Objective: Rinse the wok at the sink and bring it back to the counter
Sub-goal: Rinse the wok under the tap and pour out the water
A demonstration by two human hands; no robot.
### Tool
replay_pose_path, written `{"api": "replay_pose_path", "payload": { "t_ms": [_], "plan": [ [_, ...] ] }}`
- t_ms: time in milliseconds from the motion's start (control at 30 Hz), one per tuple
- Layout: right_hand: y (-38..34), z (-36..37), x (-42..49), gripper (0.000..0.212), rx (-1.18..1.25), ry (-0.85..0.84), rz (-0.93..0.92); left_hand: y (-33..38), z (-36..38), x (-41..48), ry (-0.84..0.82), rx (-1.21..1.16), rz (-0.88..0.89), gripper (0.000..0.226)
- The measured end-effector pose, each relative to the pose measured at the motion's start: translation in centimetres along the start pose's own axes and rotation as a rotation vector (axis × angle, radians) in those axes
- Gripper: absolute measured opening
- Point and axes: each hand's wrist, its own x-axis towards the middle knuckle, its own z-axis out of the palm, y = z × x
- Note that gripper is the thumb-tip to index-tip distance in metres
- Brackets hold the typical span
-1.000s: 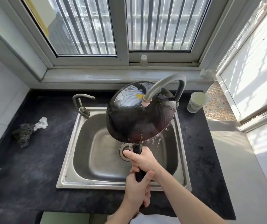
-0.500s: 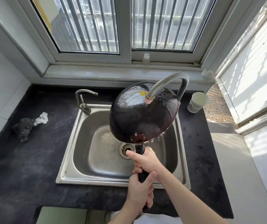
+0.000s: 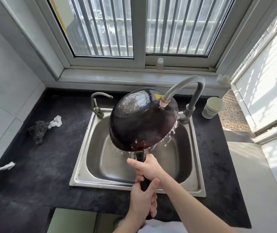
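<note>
A black wok [image 3: 141,121] hangs upside down and tilted over the steel sink [image 3: 90,148], its wet underside facing me. The tall curved faucet [image 3: 183,86] ends against the wok's upper right, and water streams off the wok's lower right rim into the basin. My right hand [image 3: 149,169] grips the black handle [image 3: 141,156] close to the wok. My left hand [image 3: 142,199] grips the same handle lower down, at the sink's front edge. The wok's inside is hidden.
Dark counter [image 3: 50,165] surrounds the sink. On the left lie a dark scrubber [image 3: 37,130], a white crumpled cloth [image 3: 55,121] and a white scrap [image 3: 5,166]. A small second tap [image 3: 97,105] stands at the sink's back left. A pale cup [image 3: 212,107] stands at right.
The wok has tipped slightly left under the faucet, and more water runs off its right rim. Both hands keep their grip on the handle.
</note>
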Motion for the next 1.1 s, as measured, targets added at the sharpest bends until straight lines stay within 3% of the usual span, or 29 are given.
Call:
{"api": "replay_pose_path", "payload": {
  "t_ms": [467,633,867,1100],
  "plan": [
    [1.7,4.3,-1.2,0.046,-0.117,-0.004,-0.055,-0.6,-4.5,-2.5,-0.045,0.066,-0.027,0.024],
    [2.6,5.6,-2.4,0.048,-0.142,-0.038,-0.067,-1.4,-6.1,-3.9,-0.129,-0.099,-0.164,0.030],
    [4.6,6.5,-3.5,0.028,0.033,-0.036,0.103,-1.8,-7.8,-5.6,-0.267,-0.362,-0.389,0.028],
    [6.4,7.3,-4.6,0.027,0.188,0.005,0.127,-2.2,-9.1,-6.1,-0.348,-0.391,-0.458,0.024]
  ]
}}
